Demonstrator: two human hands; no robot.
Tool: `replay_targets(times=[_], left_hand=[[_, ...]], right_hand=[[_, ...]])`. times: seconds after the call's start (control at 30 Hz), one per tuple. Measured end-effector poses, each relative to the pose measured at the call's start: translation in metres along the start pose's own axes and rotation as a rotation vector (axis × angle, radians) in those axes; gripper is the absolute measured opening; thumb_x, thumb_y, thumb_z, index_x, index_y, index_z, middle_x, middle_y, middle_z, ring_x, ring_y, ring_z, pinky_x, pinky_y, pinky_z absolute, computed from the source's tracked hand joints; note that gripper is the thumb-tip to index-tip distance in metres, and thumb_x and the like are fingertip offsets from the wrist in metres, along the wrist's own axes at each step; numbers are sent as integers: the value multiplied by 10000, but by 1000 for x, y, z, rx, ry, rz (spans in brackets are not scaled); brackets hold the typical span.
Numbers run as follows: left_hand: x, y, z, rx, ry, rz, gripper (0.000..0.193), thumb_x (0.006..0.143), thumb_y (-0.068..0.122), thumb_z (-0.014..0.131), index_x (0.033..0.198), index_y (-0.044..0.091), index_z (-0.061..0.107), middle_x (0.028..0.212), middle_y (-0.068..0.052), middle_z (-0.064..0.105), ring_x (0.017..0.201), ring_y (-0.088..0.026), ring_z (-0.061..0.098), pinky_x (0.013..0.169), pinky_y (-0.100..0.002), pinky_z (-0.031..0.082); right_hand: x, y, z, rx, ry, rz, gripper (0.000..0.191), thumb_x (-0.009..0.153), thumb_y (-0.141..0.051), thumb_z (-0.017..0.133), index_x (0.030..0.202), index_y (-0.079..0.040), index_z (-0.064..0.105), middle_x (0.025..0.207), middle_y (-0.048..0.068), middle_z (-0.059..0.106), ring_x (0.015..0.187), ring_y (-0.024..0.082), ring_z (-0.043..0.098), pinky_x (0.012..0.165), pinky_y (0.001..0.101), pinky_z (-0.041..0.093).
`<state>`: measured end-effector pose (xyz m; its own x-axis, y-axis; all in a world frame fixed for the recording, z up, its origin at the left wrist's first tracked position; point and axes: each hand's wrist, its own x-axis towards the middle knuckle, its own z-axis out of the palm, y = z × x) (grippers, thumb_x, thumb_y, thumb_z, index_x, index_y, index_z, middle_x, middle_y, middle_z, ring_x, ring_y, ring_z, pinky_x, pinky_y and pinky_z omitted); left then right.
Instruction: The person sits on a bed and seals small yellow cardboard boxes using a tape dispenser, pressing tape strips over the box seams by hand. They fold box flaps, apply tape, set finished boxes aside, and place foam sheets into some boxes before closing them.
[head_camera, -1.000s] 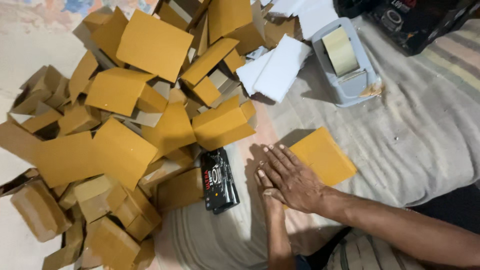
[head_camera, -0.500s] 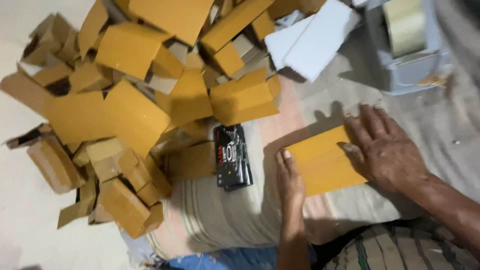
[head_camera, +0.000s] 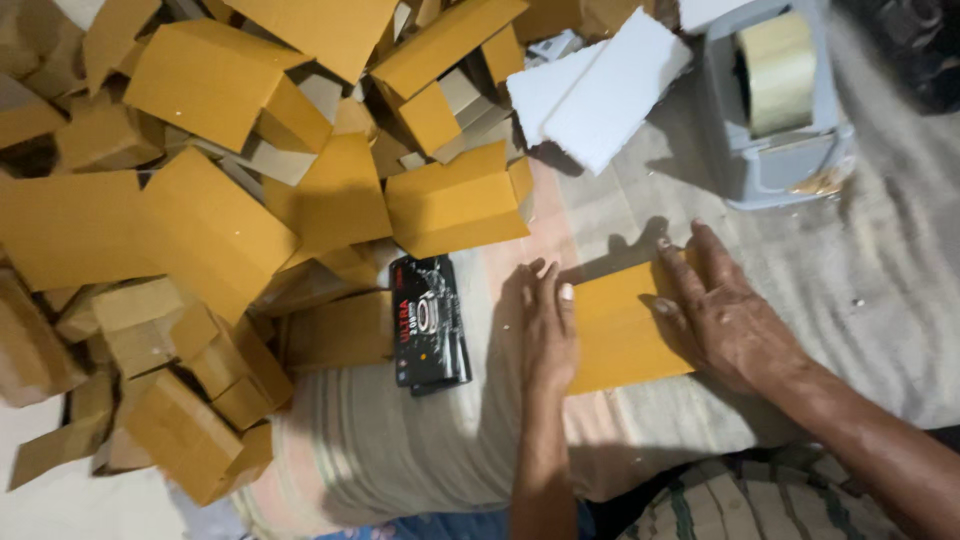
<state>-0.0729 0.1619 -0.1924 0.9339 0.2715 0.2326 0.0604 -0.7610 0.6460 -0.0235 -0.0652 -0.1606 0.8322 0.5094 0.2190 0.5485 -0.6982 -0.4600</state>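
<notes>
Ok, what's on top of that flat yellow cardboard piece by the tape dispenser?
Both hands rest on the flat cardboard piece: the left hand along its left edge, the right hand on its right side. The striped cloth lies underneath; anything directly beneath the cardboard is covered.

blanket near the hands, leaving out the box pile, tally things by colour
Yellow-brown: 1, the flat cardboard sheet under the left hand and right hand
Black: 1, the black packet
White: 2, the foam slabs
Grey: 1, the tape dispenser
Total: 5
</notes>
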Motion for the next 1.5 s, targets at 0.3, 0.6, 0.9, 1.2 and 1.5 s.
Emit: replay_targets(times=[0.3, 0.6, 0.9, 1.2, 1.5], left_hand=[[-25, 32, -29, -743, -32, -279, 655, 1050, 424, 422, 1625, 146, 273, 1735, -96, 184, 1603, -252, 135, 1253, -402, 137], [-57, 42, -34, -716, -92, -312, 653, 1056, 363, 411, 1625, 100, 231, 1732, -111, 209, 1584, -250, 224, 1231, -356, 213], [11, -38, -1, -269, -25, 108, 513, 1153, 359, 388, 1593, 99, 434, 1737, -174, 261, 1630, -351, 233, 1332, -467, 206], [13, 22, -7, 189, -21, -118, 590, 1066, 401, 438, 1498, -1, 456, 1611, -342, 248, 1439, -540, 229, 1134, -591, 227], [16, 41, -31, 204, -16, -175, 385, 1075, 339, 455, 1148, 2, 626, 1287, -257, 570, 1219, -462, 495, 1061, -560, 363]], right_hand=[[4, -5, -3, -2, 15, 76, 698, 976, -343, 496, 1551, 10, 318, 1584, 373, 204, 1368, 517, 364, 1082, 499, 404], [12, -8, -13, 54, -91, 169, 696, 955, -382, 511, 1537, -29, 368, 1608, 339, 202, 1391, 509, 347, 1040, 503, 436], [15, -26, -5, -971, -785, -183, 627, 1023, -454, 495, 1550, -157, 331, 1651, 346, 165, 1515, 613, 232, 1182, 463, 390], [10, -28, 26, -899, -201, 98, 707, 1038, -575, 305, 1618, -171, 308, 1615, 260, 312, 1540, 446, 257, 1300, 496, 260], [58, -75, 36, -767, -301, -98, 670, 1001, -493, 189, 1571, -147, 257, 1612, 243, 220, 1499, 417, 130, 1194, 521, 78]])
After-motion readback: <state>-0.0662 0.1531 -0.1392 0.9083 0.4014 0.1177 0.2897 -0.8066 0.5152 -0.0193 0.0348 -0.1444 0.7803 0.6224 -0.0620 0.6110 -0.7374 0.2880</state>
